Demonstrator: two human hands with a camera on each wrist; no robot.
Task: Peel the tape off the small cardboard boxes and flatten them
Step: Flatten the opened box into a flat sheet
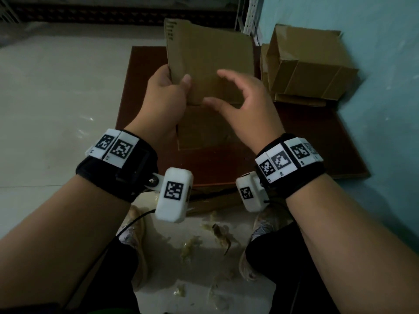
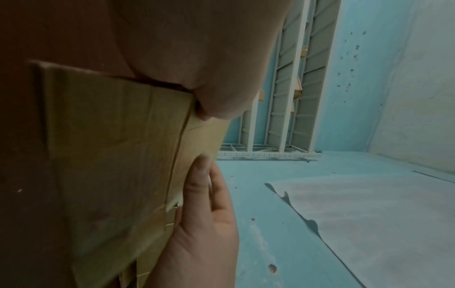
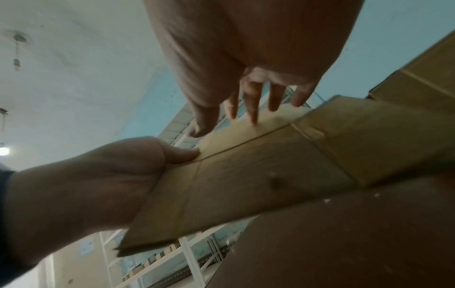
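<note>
Pinching the flattened box [image 1: 204, 64] at its nine o'clock edge, left hand [image 1: 163, 96], thumb on top, fingers behind. Held up over the brown board [image 1: 306, 141]. Right hand [image 1: 244, 103] at four o'clock, fingers spread, seemingly just off the cardboard. Unflattened boxes [image 1: 308, 71] stacked at two o'clock.

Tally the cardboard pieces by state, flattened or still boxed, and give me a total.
Flattened, held up in the left hand: 1, the flattened box.
Flattened, lying on the brown board: 1, the flat piece.
Still box-shaped, by the blue wall: 1, the open box; flat cardboard lies under it, number unclear.
Total clearly countable: 3.
</note>
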